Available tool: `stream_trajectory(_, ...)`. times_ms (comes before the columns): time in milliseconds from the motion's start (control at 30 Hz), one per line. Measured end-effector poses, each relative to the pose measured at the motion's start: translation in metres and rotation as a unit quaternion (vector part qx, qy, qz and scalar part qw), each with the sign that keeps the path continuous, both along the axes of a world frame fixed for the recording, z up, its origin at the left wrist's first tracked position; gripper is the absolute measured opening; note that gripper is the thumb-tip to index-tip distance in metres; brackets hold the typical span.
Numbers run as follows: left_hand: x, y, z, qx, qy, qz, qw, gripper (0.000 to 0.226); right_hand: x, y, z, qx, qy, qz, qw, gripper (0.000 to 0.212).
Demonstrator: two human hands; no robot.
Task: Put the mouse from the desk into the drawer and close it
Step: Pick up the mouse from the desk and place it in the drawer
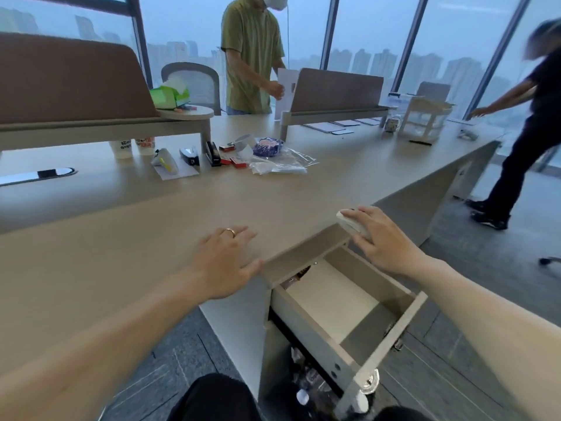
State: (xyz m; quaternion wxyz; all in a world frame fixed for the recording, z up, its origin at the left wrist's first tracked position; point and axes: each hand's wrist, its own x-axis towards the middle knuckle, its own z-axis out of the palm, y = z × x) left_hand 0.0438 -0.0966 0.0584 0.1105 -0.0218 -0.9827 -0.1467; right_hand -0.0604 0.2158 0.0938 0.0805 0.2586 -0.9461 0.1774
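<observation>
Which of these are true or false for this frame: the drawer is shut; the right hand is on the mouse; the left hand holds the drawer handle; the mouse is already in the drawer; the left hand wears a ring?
1. The drawer is shut. False: it is pulled out and open.
2. The right hand is on the mouse. True.
3. The left hand holds the drawer handle. False: it rests flat on the desk.
4. The mouse is already in the drawer. False: it is at the desk edge, above the drawer.
5. The left hand wears a ring. True.
</observation>
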Motion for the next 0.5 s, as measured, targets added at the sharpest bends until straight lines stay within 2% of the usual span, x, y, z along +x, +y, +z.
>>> stream_trajectory(167, 0.006, 0.078, -0.009, 0.016, 0.062, -0.145, 0.987, 0.056, 0.026, 0.060, -0.010, -0.002, -0.018, -0.068, 0.998, 0.051)
stream_trajectory(267, 0.006, 0.106, -0.026, 0.002, 0.049, -0.217, 0.975, 0.057, 0.032, 0.080, -0.025, -0.014, -0.041, -0.092, 0.995, 0.051)
stream_trajectory(367, -0.005, 0.112, -0.050, 0.001, 0.016, -0.201, 0.980, 0.069, 0.034, 0.087, -0.047, -0.018, -0.059, -0.092, 0.994, 0.051)
stream_trajectory(500, -0.025, 0.102, -0.077, 0.002, -0.060, -0.112, 0.992, 0.092, 0.030, 0.080, -0.074, -0.018, -0.087, -0.087, 0.992, 0.052)
